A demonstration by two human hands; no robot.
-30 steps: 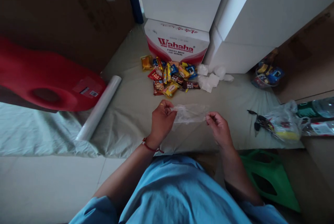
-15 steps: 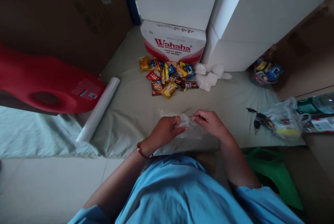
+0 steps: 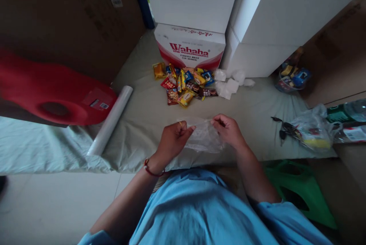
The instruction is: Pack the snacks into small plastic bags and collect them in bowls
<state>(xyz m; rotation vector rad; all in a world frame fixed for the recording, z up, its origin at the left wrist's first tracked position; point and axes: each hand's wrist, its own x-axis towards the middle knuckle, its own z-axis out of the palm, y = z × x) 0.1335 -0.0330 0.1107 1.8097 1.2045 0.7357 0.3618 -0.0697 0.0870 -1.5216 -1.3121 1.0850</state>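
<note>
A thin clear plastic bag (image 3: 204,138) is stretched between my two hands, low over the cloth-covered surface. My left hand (image 3: 175,138), with a ring and a red bracelet, pinches its left edge between thumb and fingers. At the bag's upper right edge, my right hand (image 3: 227,130) grips it between thumb and forefinger. Beyond my hands lies a pile of wrapped snacks (image 3: 185,98) in yellow, red, blue and brown packets. Several crumpled white pieces (image 3: 228,88) lie against the pile's right side; their kind is unclear.
Left of my hands are a clear plastic roll (image 3: 110,121) and a large red container (image 3: 71,100). A Wahaba-printed carton (image 3: 190,48) and white boxes (image 3: 286,20) stand behind. At right are a tub of snacks (image 3: 291,79), a filled plastic bag (image 3: 313,132) and a green bag (image 3: 305,191).
My hands have moved apart, the left one shifting leftward. The plastic bag, bunched between them before, is now spread wider. The snacks and white pieces have stayed in place.
</note>
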